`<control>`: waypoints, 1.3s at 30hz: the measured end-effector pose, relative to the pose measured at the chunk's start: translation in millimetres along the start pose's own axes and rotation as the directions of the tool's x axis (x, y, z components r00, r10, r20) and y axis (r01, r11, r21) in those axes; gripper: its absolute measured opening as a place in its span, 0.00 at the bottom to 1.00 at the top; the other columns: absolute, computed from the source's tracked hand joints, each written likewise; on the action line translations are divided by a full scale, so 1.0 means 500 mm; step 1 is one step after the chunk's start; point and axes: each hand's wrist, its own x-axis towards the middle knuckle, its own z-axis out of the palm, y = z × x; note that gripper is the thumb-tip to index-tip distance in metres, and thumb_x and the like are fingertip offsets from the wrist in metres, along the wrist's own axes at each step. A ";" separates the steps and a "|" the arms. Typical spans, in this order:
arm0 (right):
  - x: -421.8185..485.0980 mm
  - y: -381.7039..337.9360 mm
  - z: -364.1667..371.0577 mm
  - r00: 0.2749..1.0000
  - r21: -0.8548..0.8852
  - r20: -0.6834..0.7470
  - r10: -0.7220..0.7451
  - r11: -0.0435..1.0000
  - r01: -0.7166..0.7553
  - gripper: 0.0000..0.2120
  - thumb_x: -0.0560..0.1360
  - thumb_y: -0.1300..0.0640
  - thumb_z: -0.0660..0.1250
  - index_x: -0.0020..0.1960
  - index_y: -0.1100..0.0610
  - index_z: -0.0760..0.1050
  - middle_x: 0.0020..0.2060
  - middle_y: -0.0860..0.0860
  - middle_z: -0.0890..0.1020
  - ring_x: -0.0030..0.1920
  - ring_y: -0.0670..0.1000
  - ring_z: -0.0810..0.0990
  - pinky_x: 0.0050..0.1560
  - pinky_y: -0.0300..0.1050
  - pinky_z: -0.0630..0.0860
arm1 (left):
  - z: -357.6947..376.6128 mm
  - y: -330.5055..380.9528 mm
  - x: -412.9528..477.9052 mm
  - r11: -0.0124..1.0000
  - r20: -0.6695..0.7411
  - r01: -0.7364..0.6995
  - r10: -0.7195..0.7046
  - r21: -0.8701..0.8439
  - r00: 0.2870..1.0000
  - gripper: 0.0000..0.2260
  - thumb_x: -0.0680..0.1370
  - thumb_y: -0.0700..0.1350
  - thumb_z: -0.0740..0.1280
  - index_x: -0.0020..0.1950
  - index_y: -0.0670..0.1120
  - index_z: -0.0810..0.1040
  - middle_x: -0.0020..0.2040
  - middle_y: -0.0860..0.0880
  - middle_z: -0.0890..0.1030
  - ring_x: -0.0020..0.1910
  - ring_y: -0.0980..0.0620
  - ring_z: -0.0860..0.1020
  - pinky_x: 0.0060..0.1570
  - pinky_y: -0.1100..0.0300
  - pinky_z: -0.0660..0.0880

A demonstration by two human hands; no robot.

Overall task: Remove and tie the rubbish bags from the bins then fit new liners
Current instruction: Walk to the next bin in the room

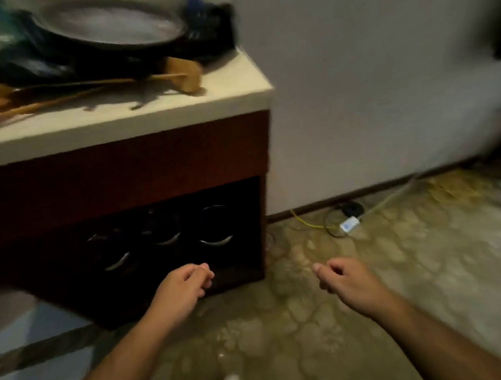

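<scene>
- Dim, lived-in room of a home or lodging, furnished and carpeted.
- Beyond and above the left hand (185,286): a white-topped counter (232,98) on a dark red-brown cabinet (116,174), strewn with wooden hangers (75,91) and a round dark tray (108,24).
- Beneath both hands: patterned carpet (377,269).
- Beyond the right hand (343,279): loose cables (309,223) and a white plug block (350,225) at the foot of a plain wall (386,80).

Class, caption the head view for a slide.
Empty left hand and right hand held before a dark cupboard under a counter.
</scene>
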 end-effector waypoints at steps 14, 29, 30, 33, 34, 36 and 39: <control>-0.130 0.339 -0.207 0.694 0.492 -0.316 0.647 0.737 -0.463 0.21 0.82 0.48 0.62 0.36 0.59 0.79 0.34 0.55 0.84 0.27 0.41 0.77 0.30 0.31 0.71 | 0.487 0.256 0.230 0.967 0.578 -0.141 -0.008 0.213 0.816 0.17 0.84 0.47 0.59 0.48 0.37 0.82 0.41 0.43 0.80 0.37 0.51 0.75 0.29 0.71 0.71; -0.344 0.572 -0.214 0.268 0.804 -0.238 0.933 0.344 -0.485 0.24 0.82 0.46 0.61 0.39 0.64 0.80 0.34 0.59 0.82 0.31 0.47 0.78 0.34 0.37 0.73 | 0.972 0.377 0.239 0.784 0.867 -0.463 -0.186 0.415 0.461 0.18 0.84 0.54 0.56 0.52 0.45 0.82 0.49 0.43 0.83 0.48 0.44 0.79 0.46 0.54 0.73; -0.343 0.595 -0.227 0.261 0.823 -0.212 0.942 0.316 -0.472 0.24 0.83 0.47 0.60 0.40 0.65 0.80 0.34 0.57 0.82 0.32 0.46 0.78 0.34 0.36 0.74 | 1.008 0.387 0.235 0.773 0.870 -0.474 -0.198 0.421 0.451 0.18 0.84 0.55 0.56 0.52 0.45 0.81 0.49 0.44 0.83 0.50 0.43 0.80 0.47 0.53 0.74; -0.327 0.667 -0.279 0.256 0.851 -0.164 0.953 0.267 -0.452 0.23 0.83 0.47 0.59 0.42 0.64 0.81 0.36 0.56 0.84 0.35 0.49 0.81 0.37 0.39 0.75 | 1.108 0.422 0.231 0.760 0.871 -0.488 -0.208 0.430 0.445 0.19 0.84 0.55 0.55 0.53 0.46 0.81 0.50 0.45 0.83 0.51 0.43 0.80 0.50 0.52 0.74; -0.319 0.693 -0.302 0.262 0.851 -0.154 0.953 0.263 -0.455 0.23 0.83 0.47 0.59 0.41 0.62 0.81 0.36 0.55 0.84 0.36 0.50 0.82 0.38 0.40 0.75 | 1.139 0.438 0.233 0.760 0.865 -0.480 -0.212 0.438 0.454 0.18 0.84 0.54 0.55 0.53 0.46 0.81 0.50 0.44 0.83 0.50 0.43 0.80 0.50 0.52 0.74; -0.300 0.746 -0.350 0.281 0.849 -0.138 0.950 0.260 -0.460 0.22 0.83 0.46 0.59 0.41 0.60 0.82 0.37 0.56 0.85 0.37 0.52 0.83 0.40 0.44 0.77 | 1.191 0.475 0.234 0.767 0.847 -0.454 -0.209 0.452 0.489 0.18 0.84 0.54 0.56 0.53 0.45 0.81 0.50 0.43 0.83 0.48 0.43 0.79 0.49 0.52 0.73; -0.261 0.816 -0.438 0.327 0.834 -0.139 0.935 0.289 -0.470 0.22 0.83 0.46 0.58 0.43 0.60 0.82 0.38 0.57 0.85 0.40 0.55 0.84 0.43 0.47 0.78 | 1.256 0.521 0.246 0.775 0.831 -0.448 -0.172 0.445 0.529 0.17 0.84 0.53 0.56 0.52 0.45 0.82 0.49 0.43 0.83 0.47 0.44 0.79 0.47 0.53 0.73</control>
